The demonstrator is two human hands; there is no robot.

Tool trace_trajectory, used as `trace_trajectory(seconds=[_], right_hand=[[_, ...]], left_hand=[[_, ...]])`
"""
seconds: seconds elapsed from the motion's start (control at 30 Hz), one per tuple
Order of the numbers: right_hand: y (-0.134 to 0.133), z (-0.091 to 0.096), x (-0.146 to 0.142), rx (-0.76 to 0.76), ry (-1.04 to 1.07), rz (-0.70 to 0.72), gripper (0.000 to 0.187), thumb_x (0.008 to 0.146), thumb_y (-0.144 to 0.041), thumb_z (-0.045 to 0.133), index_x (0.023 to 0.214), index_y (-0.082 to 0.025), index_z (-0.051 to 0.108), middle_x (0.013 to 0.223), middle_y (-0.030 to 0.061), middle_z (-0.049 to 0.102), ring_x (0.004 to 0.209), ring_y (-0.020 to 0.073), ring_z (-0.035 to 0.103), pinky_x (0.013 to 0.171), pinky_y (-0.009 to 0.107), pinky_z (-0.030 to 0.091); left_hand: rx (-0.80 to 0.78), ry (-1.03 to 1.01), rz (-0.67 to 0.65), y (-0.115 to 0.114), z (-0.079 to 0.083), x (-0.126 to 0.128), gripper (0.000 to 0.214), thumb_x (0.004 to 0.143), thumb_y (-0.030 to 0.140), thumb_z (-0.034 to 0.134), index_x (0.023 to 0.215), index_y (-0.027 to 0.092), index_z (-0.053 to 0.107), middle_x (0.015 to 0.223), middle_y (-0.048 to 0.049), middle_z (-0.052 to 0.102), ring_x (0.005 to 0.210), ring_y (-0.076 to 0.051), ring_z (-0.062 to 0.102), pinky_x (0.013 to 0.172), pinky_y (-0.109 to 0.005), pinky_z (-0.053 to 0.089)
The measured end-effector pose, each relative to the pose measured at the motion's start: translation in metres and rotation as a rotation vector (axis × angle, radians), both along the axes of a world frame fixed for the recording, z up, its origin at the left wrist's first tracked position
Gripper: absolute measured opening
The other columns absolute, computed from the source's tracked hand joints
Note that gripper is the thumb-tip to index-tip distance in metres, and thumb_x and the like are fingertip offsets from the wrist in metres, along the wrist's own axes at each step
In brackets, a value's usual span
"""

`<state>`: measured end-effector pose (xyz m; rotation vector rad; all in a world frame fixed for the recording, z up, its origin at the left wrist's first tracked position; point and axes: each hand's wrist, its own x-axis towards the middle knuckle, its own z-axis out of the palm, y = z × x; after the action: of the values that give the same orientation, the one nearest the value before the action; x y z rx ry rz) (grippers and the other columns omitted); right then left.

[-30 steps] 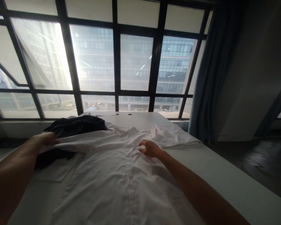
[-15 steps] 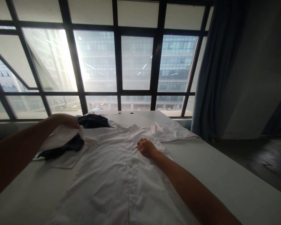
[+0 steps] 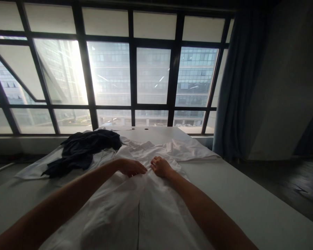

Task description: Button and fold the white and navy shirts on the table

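Note:
A white button-up shirt [image 3: 120, 205] lies front up on the table, its collar [image 3: 142, 146] at the far end and the button placket running down the middle. My left hand [image 3: 131, 167] is at the upper chest, left of the placket, its fingers closed on the cloth, which bunches beneath them. Just across the placket, my right hand [image 3: 160, 166] has its fingers curled on the shirt front. The fingertips of both hands are partly hidden. One sleeve [image 3: 187, 149] stretches out to the right.
A dark garment [image 3: 86, 149] lies heaped at the left over more white cloth [image 3: 31, 166]. The white table [image 3: 250, 198] reaches toward a large framed window [image 3: 153, 76]. A blue curtain [image 3: 237, 86] hangs on the right.
My left hand has let go of the white cloth by the dark garment and moved right to the shirt's placket. My right hand has stayed nearly in place.

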<state>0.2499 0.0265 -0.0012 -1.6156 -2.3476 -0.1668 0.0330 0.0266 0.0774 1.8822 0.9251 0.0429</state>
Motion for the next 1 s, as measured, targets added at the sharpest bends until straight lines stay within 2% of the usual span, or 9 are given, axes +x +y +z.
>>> trace_trajectory(seconds=[0.07, 0.13, 0.3, 0.43, 0.53, 0.63, 0.8, 0.9, 1.0], right_hand=[[-0.002, 0.002, -0.001, 0.004, -0.005, 0.007, 0.029, 0.096, -0.031, 0.047, 0.111, -0.016, 0.067, 0.115, 0.0132, 0.064, 0.109, 0.0242, 0.056, 0.096, 0.035, 0.041], [-0.003, 0.006, -0.003, 0.017, 0.015, 0.017, 0.029, 0.093, -0.028, 0.051, 0.114, -0.016, 0.067, 0.116, 0.0134, 0.065, 0.109, 0.0249, 0.057, 0.096, 0.036, 0.041], [-0.007, 0.024, -0.016, -0.076, 0.263, 0.086, 0.025, 0.088, -0.023, 0.056, 0.107, -0.015, 0.071, 0.098, 0.0086, 0.071, 0.089, 0.0193, 0.064, 0.082, 0.028, 0.046], [-0.017, 0.042, -0.033, -0.332, 0.468, 0.250, 0.032, 0.095, -0.036, 0.049, 0.107, -0.015, 0.070, 0.078, 0.0024, 0.068, 0.067, 0.0126, 0.059, 0.065, 0.023, 0.045], [-0.030, 0.048, -0.042, -0.649, 0.424, 0.335, 0.050, 0.095, -0.058, 0.044, 0.100, -0.015, 0.070, 0.062, -0.0019, 0.059, 0.054, 0.0091, 0.052, 0.057, 0.020, 0.042], [-0.042, 0.046, -0.043, -0.789, 0.326, 0.276, 0.066, 0.086, -0.075, 0.043, 0.075, -0.014, 0.066, 0.057, -0.0007, 0.059, 0.047, 0.0077, 0.048, 0.052, 0.020, 0.041], [-0.054, 0.036, -0.031, -0.683, 0.538, 0.102, 0.076, 0.081, -0.084, 0.038, 0.070, -0.012, 0.062, 0.067, 0.0069, 0.066, 0.050, 0.0119, 0.059, 0.053, 0.023, 0.049], [-0.059, 0.036, -0.019, -0.732, 0.747, 0.086, 0.080, 0.082, -0.084, 0.036, 0.098, -0.011, 0.065, 0.082, 0.0098, 0.069, 0.063, 0.0172, 0.067, 0.057, 0.027, 0.055], [-0.064, 0.043, -0.007, -0.904, 0.843, 0.140, 0.074, 0.085, -0.079, 0.042, 0.126, -0.019, 0.056, 0.114, 0.0120, 0.065, 0.077, 0.0177, 0.068, 0.062, 0.028, 0.057]], left_hand=[[-0.261, -0.050, 0.059, -0.002, 0.002, -0.012, 0.054, 0.074, 0.030, 0.075, 0.126, 0.025, 0.063, 0.089, -0.0043, 0.071, 0.067, -0.016, 0.065, 0.058, -0.027, 0.051], [-0.336, -0.127, 0.114, -0.004, 0.005, -0.026, 0.068, 0.070, 0.029, 0.078, 0.135, 0.029, 0.055, 0.105, -0.0048, 0.071, 0.078, -0.017, 0.067, 0.065, -0.027, 0.052], [-0.055, -0.021, -0.043, -0.006, 0.014, -0.066, 0.063, 0.068, 0.040, 0.079, 0.126, 0.021, 0.064, 0.110, -0.0072, 0.069, 0.094, -0.021, 0.064, 0.080, -0.031, 0.050], [0.302, 0.161, -0.160, -0.012, 0.011, -0.090, 0.048, 0.071, 0.050, 0.075, 0.107, 0.019, 0.073, 0.099, -0.0049, 0.072, 0.089, -0.019, 0.061, 0.078, -0.027, 0.047], [0.349, 0.297, -0.208, -0.023, -0.002, -0.098, 0.042, 0.068, 0.055, 0.076, 0.093, 0.020, 0.075, 0.086, -0.0012, 0.071, 0.077, -0.017, 0.059, 0.071, -0.025, 0.044], [0.350, 0.355, -0.235, -0.035, -0.015, -0.101, 0.041, 0.062, 0.058, 0.080, 0.075, 0.019, 0.071, 0.070, 0.0021, 0.065, 0.066, -0.014, 0.053, 0.065, -0.024, 0.041], [0.163, 0.131, -0.142, -0.059, -0.015, -0.091, 0.050, 0.065, 0.064, 0.075, 0.087, 0.020, 0.071, 0.075, 0.0021, 0.064, 0.069, -0.015, 0.055, 0.067, -0.026, 0.045], [-0.038, -0.149, -0.068, -0.082, -0.006, -0.072, 0.062, 0.072, 0.066, 0.070, 0.113, 0.020, 0.067, 0.100, -0.0048, 0.068, 0.086, -0.021, 0.063, 0.076, -0.030, 0.049], [-0.233, -0.360, -0.274, -0.096, -0.001, -0.052, 0.075, 0.078, 0.065, 0.068, 0.140, 0.027, 0.049, 0.130, -0.0094, 0.060, 0.110, -0.026, 0.062, 0.088, -0.036, 0.049]])
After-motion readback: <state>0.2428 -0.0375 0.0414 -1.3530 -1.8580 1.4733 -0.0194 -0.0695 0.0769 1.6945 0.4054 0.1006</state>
